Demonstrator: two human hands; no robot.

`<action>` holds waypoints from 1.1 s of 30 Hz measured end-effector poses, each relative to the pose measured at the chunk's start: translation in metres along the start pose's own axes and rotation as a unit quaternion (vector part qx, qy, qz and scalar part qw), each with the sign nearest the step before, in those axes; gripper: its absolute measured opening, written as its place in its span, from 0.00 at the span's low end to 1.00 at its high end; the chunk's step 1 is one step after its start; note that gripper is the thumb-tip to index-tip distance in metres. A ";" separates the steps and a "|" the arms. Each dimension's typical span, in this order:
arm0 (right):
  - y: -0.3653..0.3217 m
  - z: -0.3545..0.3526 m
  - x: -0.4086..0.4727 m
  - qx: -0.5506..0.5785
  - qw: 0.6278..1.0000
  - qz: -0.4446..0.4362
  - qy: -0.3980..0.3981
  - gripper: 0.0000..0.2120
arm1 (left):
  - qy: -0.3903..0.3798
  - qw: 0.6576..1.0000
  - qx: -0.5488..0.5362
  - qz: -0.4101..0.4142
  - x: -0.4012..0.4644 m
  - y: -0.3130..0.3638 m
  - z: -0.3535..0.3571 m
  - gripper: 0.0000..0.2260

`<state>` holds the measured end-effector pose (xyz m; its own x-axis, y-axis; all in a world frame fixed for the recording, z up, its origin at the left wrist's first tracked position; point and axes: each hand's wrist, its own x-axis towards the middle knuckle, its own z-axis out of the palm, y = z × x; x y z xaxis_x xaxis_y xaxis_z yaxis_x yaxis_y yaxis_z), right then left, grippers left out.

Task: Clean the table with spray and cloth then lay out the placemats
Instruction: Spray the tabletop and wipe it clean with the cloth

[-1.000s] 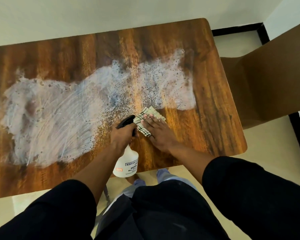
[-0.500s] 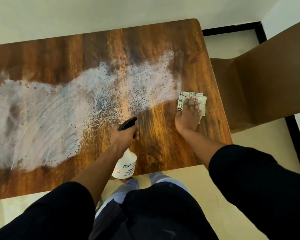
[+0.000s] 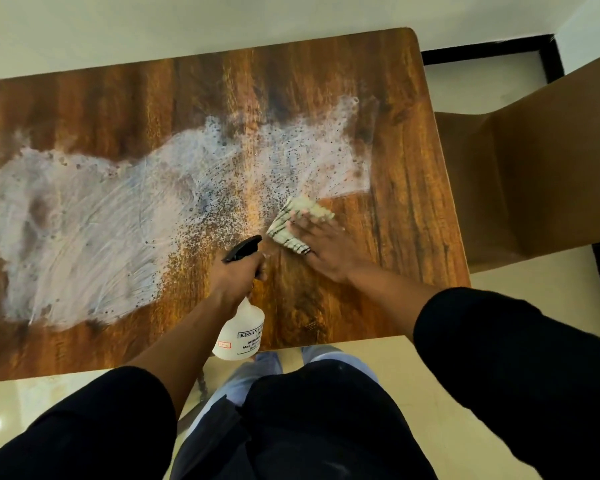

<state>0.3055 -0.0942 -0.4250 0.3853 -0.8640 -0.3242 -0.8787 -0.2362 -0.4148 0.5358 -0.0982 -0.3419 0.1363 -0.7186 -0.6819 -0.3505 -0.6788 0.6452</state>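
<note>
A brown wooden table [image 3: 413, 216] carries a wide smear of white foam [image 3: 94, 230] across its middle and left. My right hand [image 3: 326, 247] presses flat on a folded checked cloth [image 3: 291, 220] at the foam's lower right edge. My left hand [image 3: 238, 275] grips the neck of a white spray bottle [image 3: 239, 336] with a black trigger head [image 3: 243, 249], held above the table's near edge just left of the cloth. No placemats are in view.
A brown chair [image 3: 534, 174] stands close against the table's right side. A pale wall runs behind the table's far edge. Light floor tiles [image 3: 361, 344] show below the near edge, where my legs stand.
My right hand swept the cloth out to the table's right edge and has come back left to the middle, beside the bottle. The left hand with the bottle has barely moved.
</note>
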 end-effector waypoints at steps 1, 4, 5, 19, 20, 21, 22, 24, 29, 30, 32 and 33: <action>0.010 -0.005 -0.004 0.002 0.999 0.041 0.018 0.32 | -0.004 1.000 -0.001 -0.002 0.001 0.000 0.000 0.14; 0.043 -0.022 -0.019 0.043 0.981 0.174 0.079 0.32 | -0.032 0.999 0.005 -0.001 0.000 0.005 0.010 0.07; 0.054 -0.025 -0.023 0.064 0.971 0.212 0.094 0.32 | -0.043 0.999 0.009 0.001 0.000 0.008 0.015 0.07; 0.050 -0.004 -0.078 0.122 0.923 0.328 0.162 0.32 | -0.115 0.991 0.070 -0.018 0.000 0.026 0.071 0.12; 0.049 -0.002 -0.078 0.114 0.923 0.331 0.161 0.32 | -0.109 0.992 0.053 -0.022 0.001 0.028 0.072 0.16; 0.046 -0.002 -0.076 0.105 0.922 0.337 0.160 0.32 | -0.097 0.994 0.036 -0.024 0.002 0.030 0.071 0.19; 0.043 -0.001 -0.071 0.097 0.920 0.345 0.156 0.32 | -0.078 0.997 0.020 -0.021 0.003 0.031 0.070 0.21; 0.034 -0.002 -0.060 0.087 0.920 0.354 0.144 0.33 | -0.036 0.999 -0.003 -0.020 0.003 0.035 0.067 0.20; -0.008 -0.009 -0.016 0.082 0.962 0.239 0.100 0.34 | 0.040 0.999 -0.030 -0.012 0.010 0.043 0.052 0.12; -0.018 -0.008 -0.005 0.076 0.973 0.200 0.082 0.33 | 0.039 0.999 -0.030 -0.014 0.012 0.044 0.049 0.12; -0.031 -0.004 0.014 0.053 0.992 0.110 0.041 0.32 | 0.039 0.998 -0.037 -0.025 0.016 0.048 0.045 0.10; -0.033 -0.002 0.022 0.041 0.997 0.067 0.026 0.32 | 0.051 0.997 -0.042 -0.027 0.018 0.051 0.042 0.07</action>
<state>0.3428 -0.1064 -0.4169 0.2495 -0.9074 -0.3383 -0.8944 -0.0821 -0.4397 0.4814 -0.1394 -0.3354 0.2482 -0.6888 -0.6812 -0.2614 -0.7247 0.6376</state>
